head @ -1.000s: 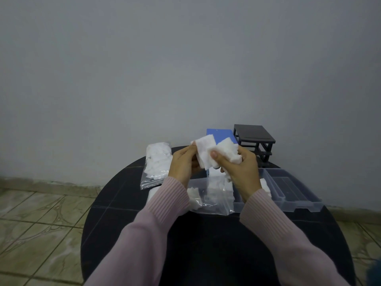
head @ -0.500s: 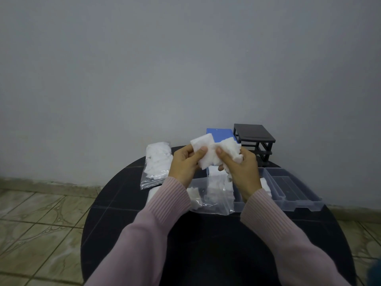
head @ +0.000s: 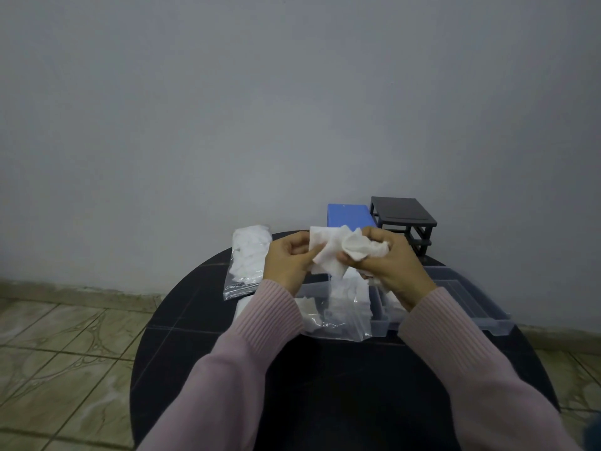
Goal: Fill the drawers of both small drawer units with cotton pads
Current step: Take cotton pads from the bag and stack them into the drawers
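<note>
Gripping cotton pads (head: 338, 252): two hands, left hand (head: 287, 262), right hand (head: 388, 263).

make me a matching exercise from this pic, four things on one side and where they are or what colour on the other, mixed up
Things:
1. cotton pads
2. sealed bag of pads
3. blue drawer unit
4. black drawer frame

Descriptions:
A. at the back of the table, furthest right, with no drawers in it
B. held up between the left hand and the right hand
C. lying on the table to the left of both hands
D. at the back of the table, partly hidden behind the held pads

Pairs: 1-B, 2-C, 3-D, 4-A
</note>
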The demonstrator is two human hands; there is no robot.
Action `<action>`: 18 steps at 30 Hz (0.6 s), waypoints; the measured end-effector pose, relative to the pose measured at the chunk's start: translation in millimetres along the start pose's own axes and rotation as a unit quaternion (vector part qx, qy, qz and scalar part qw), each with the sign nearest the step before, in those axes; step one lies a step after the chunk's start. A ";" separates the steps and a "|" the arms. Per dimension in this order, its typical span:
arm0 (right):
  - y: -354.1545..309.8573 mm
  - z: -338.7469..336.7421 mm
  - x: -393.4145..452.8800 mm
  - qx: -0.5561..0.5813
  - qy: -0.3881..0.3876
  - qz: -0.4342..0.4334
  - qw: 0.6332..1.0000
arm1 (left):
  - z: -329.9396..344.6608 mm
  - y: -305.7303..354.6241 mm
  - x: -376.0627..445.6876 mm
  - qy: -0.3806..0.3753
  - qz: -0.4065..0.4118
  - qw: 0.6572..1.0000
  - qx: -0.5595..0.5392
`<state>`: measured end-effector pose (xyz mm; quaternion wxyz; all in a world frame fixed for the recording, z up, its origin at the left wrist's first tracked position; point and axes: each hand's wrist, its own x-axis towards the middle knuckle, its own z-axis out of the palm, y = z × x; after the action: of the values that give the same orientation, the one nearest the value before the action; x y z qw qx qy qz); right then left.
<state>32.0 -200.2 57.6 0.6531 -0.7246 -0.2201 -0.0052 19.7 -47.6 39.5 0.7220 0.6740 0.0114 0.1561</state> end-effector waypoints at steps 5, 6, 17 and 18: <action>-2.2 -5.6 1.2 -0.072 -0.028 -0.034 0.996 | 1.4 1.6 -0.9 -0.030 -0.003 1.000 -0.002; -1.4 -5.9 2.2 -0.089 -0.022 -0.037 0.995 | 2.1 2.1 -1.4 -0.038 -0.004 0.999 -0.005; 2.1 -6.4 6.1 -0.210 0.008 -0.050 0.976 | 5.0 4.3 -5.3 -0.078 -0.001 0.996 0.050; 2.9 -6.0 6.1 -0.214 0.019 -0.053 0.975 | 5.8 4.5 -5.0 -0.079 -0.006 0.996 0.049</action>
<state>40.1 -204.1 57.6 0.4858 -0.8346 -0.2397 -0.1002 15.2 -54.2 43.5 0.6876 0.7187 -0.0344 0.0975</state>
